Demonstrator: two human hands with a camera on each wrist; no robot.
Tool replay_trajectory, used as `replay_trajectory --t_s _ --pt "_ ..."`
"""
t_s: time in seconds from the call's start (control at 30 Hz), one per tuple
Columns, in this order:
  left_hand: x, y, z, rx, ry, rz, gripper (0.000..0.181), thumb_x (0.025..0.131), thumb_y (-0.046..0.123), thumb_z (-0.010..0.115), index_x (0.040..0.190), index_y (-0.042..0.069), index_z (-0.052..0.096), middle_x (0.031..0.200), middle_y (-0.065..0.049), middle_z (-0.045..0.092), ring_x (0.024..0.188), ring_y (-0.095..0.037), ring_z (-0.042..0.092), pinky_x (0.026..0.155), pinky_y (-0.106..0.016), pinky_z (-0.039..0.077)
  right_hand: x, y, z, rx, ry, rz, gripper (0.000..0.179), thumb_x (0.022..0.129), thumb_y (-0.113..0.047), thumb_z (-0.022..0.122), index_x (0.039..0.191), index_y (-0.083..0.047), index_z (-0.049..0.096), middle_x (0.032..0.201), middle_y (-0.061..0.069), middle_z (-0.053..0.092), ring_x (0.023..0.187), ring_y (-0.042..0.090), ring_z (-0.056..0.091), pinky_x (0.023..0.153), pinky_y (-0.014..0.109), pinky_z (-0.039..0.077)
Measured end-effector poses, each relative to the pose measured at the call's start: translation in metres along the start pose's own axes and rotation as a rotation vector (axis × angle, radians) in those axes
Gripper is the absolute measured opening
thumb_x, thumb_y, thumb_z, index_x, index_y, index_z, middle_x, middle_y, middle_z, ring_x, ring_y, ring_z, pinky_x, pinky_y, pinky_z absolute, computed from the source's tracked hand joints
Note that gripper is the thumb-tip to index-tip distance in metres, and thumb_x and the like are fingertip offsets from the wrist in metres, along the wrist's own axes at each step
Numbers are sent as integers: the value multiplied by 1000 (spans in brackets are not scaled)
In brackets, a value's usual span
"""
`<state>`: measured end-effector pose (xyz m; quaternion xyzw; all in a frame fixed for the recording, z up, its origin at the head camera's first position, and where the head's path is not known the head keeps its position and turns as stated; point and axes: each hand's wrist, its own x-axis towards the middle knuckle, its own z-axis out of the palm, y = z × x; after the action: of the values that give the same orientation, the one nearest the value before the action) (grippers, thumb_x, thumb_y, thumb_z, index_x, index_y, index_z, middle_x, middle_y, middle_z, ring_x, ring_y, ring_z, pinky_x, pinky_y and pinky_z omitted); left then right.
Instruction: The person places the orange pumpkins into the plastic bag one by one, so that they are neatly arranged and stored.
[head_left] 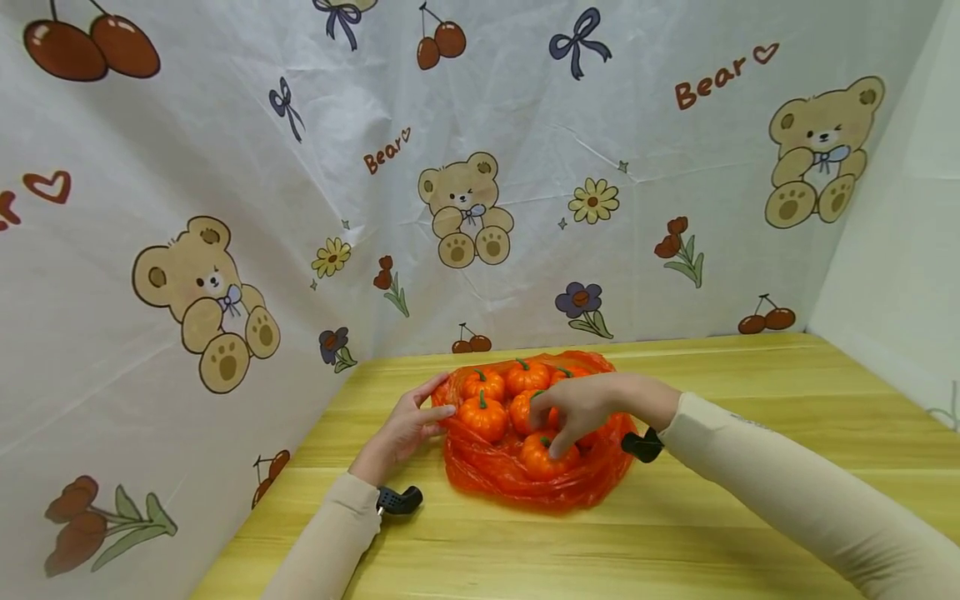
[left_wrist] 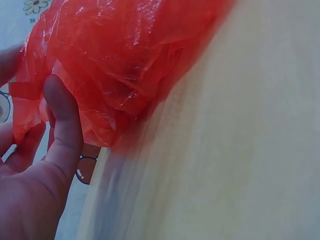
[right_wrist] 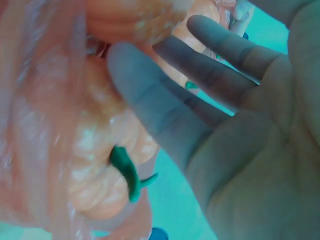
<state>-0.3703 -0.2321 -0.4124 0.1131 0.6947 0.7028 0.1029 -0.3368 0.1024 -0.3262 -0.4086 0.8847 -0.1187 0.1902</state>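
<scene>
Several small orange toy pumpkins (head_left: 482, 419) with green stems sit in an opened, crumpled red plastic bag (head_left: 495, 467) on the table. At the bag's left rim, my left hand (head_left: 405, 425) holds the thin plastic between thumb and fingers. The left wrist view shows the thumb (left_wrist: 62, 117) on the near side of the film and other fingers behind it. Over the pumpkins reaches my right hand (head_left: 581, 404), hiding some of them. Its fingers are extended in the right wrist view, the index fingertip right at a pumpkin (right_wrist: 100, 175), with nothing gripped.
The bag lies on a yellow wood-grain table (head_left: 720, 517). Behind and to the left hangs a white cloth (head_left: 517, 108) printed with bears, cherries and flowers. A pale wall (head_left: 900, 275) stands on the right. Black wrist devices (head_left: 401, 500) are strapped near both hands.
</scene>
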Motion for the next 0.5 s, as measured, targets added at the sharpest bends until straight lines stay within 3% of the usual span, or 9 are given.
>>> replay_trajectory --t_s 0.13,0.3,0.5 --pt "1 -1 -2 14 15 -6 70 100 7 65 162 16 34 171 -11 22 123 -26 58 90 -33 63 -10 11 -1 55 37 -59 37 92 -38 78 122 -21 65 118 -3 67 100 11 65 92 30 54" --pt "2 -2 -2 79 46 4 66 101 17 67 160 15 39 168 -14 27 112 -21 65 89 -36 62 -25 23 -2 112 99 -71 38 94 -36 76 125 -17 66 123 -1 67 102 11 67 95 31 56" --pt "4 1 -1 251 76 81 64 97 25 73 155 13 47 161 -18 40 102 -21 70 86 -42 64 -44 35 -7 147 141 -52 39 94 -34 75 126 -14 66 122 4 67 108 17 66 96 34 57"
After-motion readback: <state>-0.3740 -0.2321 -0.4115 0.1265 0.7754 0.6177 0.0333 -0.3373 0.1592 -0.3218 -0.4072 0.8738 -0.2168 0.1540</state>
